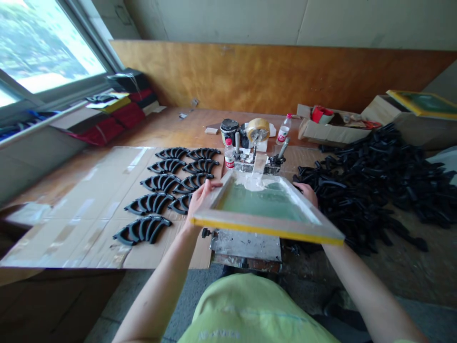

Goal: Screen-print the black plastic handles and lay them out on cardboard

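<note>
Gripping the frame (266, 228) by its left side, your left hand (198, 197) has its fingers curled over the rail; your right hand (307, 192) rests at the right side, its grip hidden. You hold the frame tilted above the worktop's front edge, black parts (167, 183) left, pile (374, 186) right.

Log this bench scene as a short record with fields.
left hand: grips left edge of screen frame
right hand: at frame's right edge, grip partly hidden
frame: raised at near edge, hinged at far clamp
below frame: metal plate
left of frame: black curved parts in rows on cardboard
right: heap of black parts
behind: tape roll, bottles
</note>
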`<state>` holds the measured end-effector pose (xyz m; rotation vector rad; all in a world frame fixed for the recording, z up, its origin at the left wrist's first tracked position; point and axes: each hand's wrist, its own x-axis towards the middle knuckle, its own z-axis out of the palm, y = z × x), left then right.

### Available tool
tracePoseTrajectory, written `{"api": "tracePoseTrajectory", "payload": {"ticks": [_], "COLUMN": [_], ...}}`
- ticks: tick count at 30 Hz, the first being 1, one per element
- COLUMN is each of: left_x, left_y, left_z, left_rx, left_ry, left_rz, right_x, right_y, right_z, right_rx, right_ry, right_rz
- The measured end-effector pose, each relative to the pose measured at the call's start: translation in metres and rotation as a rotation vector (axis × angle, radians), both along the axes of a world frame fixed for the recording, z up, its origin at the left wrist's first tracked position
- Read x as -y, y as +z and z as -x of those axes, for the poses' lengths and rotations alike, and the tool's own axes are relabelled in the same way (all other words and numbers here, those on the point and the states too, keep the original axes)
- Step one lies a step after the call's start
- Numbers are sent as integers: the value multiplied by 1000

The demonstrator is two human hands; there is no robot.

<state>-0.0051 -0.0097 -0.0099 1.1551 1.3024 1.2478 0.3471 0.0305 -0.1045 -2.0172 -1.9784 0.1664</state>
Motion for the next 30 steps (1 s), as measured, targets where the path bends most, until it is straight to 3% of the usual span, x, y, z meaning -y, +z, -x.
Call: {"api": "tracePoseTrajectory", "payload": {"ticks": [3,6,8,11,14,18,20,23,27,30], "left_x": [25,36,37,33,32,33,34,34,35,35], "left_y": [-45,-95,-120,-142,-148,-148,-147,-147,-147,-146], "left_z": [12,15,14,13,15,17,17,16,15,15], "left_rx": [-29,-37,-62,-128,-162,-155,-148,-141,-135,-129], "left_ry": [-77,-86,-78,-58,-40,-37,-39,-44,-33,-23], "left_rz": [215,293,300,292,283,274,280,291,299,301], "right_x": [-26,-50,-61,-68,-65,-51,-37,-9,8,-3], "right_y": [21,33,34,30,25,14,7,1,8,14], "right_z": [12,59,88,106,100,97,102,106,98,95], "right_rx": [-157,-153,-67,45,126,171,149,92,-7,-84], "right_ry": [68,263,356,396,326,280,349,584,873,861], "right_rz": [-228,-353,-260,-22,59,-44,-83,-111,-95,-59]}}
